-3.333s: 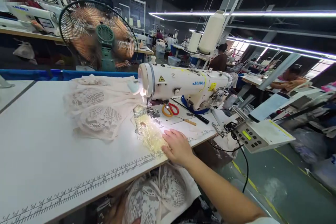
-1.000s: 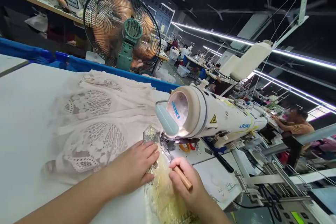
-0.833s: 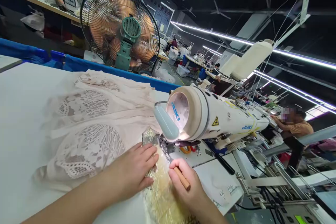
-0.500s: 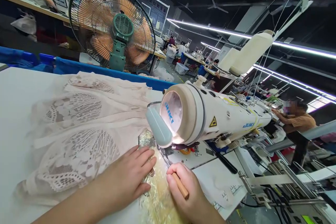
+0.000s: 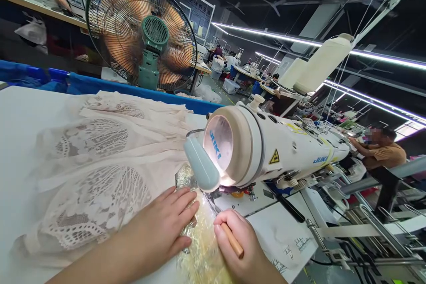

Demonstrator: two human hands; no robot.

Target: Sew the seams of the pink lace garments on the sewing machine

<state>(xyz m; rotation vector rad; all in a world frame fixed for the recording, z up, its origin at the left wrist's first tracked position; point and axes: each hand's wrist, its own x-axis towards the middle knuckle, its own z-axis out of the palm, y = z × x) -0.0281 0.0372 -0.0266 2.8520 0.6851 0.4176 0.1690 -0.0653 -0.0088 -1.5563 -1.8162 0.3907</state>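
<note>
My left hand (image 5: pixel 173 217) lies flat, fingers stretched out, on a shiny, crinkled clear-and-yellowish film (image 5: pixel 201 239) and the edge of the pale fabric. In my right hand (image 5: pixel 242 239) is a wooden-handled tool (image 5: pixel 233 239); its metal end reaches under the head of a white sewing machine (image 5: pixel 276 151). The machine's needle area and the tool's tip are partly hidden by the grey-blue guard (image 5: pixel 201 164). Off-white lace fabric (image 5: pixel 100 177) spreads in folds to the left, running toward the machine head.
A large fan (image 5: pixel 143 31) stands behind the table (image 5: pixel 20 120), whose far edge has a blue cloth trough (image 5: pixel 133 91). Thread cones (image 5: pixel 324 64) rise above the machine. At the right are metal bars (image 5: pixel 376 222) and a person in a brown top (image 5: pixel 386 153).
The view has shifted slightly, so the machine sits a little farther right. Both hands hold nearly the same positions, and the tool stays in my right hand.
</note>
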